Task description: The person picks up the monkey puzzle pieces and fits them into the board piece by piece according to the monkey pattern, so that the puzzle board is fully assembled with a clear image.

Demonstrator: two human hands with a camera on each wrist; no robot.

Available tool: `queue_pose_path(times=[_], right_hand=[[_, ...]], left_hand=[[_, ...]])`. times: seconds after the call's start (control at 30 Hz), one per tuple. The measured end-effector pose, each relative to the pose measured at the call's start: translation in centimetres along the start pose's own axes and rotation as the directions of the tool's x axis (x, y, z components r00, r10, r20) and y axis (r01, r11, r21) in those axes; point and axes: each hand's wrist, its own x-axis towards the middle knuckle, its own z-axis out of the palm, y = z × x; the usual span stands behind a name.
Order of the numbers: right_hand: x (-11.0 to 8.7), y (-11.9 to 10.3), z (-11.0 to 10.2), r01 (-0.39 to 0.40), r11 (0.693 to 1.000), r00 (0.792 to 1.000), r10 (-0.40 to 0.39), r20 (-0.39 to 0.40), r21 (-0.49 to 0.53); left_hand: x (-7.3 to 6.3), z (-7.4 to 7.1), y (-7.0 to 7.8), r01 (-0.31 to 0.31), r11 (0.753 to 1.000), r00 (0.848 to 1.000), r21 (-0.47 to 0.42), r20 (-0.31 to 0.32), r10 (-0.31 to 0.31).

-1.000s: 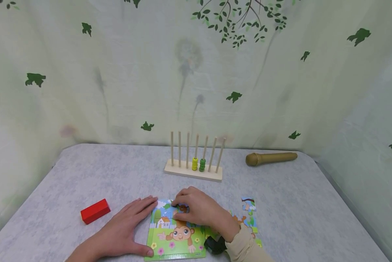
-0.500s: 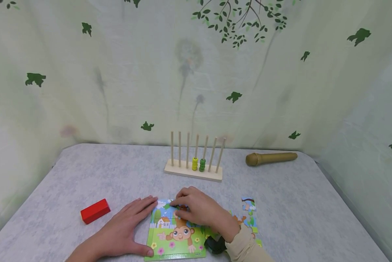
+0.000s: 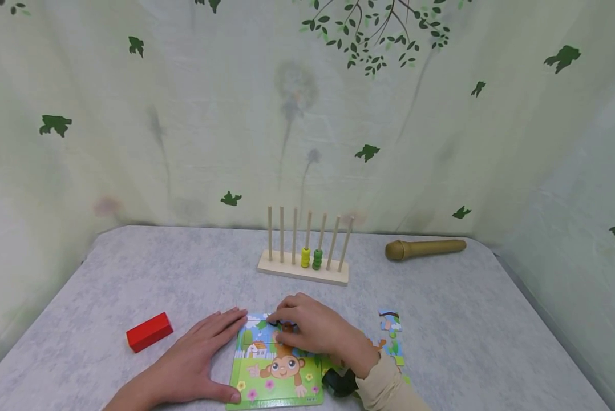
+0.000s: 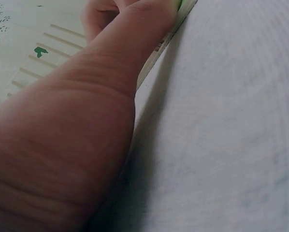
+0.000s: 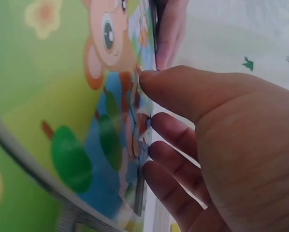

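Observation:
A jigsaw puzzle board with a cartoon monkey lies at the table's front. My left hand rests along its left side, fingers straight, fingertips at the upper left corner and thumb at the lower left edge. Over the board's upper part, my right hand pinches a puzzle piece between thumb and fingertips. In the right wrist view that piece sits close against the board's picture. In the left wrist view, my left forearm and hand block most of the board.
Loose puzzle pieces lie right of the board, partly behind my right forearm. A red block lies at left. Farther back stand a wooden peg rack with yellow and green beads and, at right, a brown microphone-shaped object.
The right hand's thumb and fingertips have shifted slightly over the upper part of the board. The left hand stays in place.

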Motion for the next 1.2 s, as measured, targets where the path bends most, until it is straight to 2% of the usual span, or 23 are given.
queue_pose_path(times=[0.3,0.63,0.83,1.0,1.2], right_hand=[[-0.2,-0.4,-1.2,-0.006,1.0,1.0,0.005,0.014,0.025],[-1.0,-0.1,-4.0,-0.049,0.999,0.998,0.05,-0.047,0.01],[-1.9,0.5,-4.6,-0.063,0.998,0.998,0.063,-0.027,-0.002],[-2.8,0.9,-4.9,-0.072,0.997,0.997,0.072,-0.022,0.028],[-4.2,1.1,-5.3,-0.122,0.99,0.992,0.122,0.002,0.07]], left_hand=[[-0.2,0.1,0.0,0.051,0.999,0.998,-0.01,0.026,-0.051],[-0.1,0.0,0.1,0.024,1.0,1.0,0.002,0.011,-0.024],[-0.1,0.0,0.2,0.033,0.999,0.999,0.0,0.02,-0.033],[-0.1,0.0,0.2,0.04,0.999,0.999,-0.01,0.03,-0.04],[-0.1,0.0,0.1,0.03,1.0,0.999,-0.006,0.017,-0.03]])
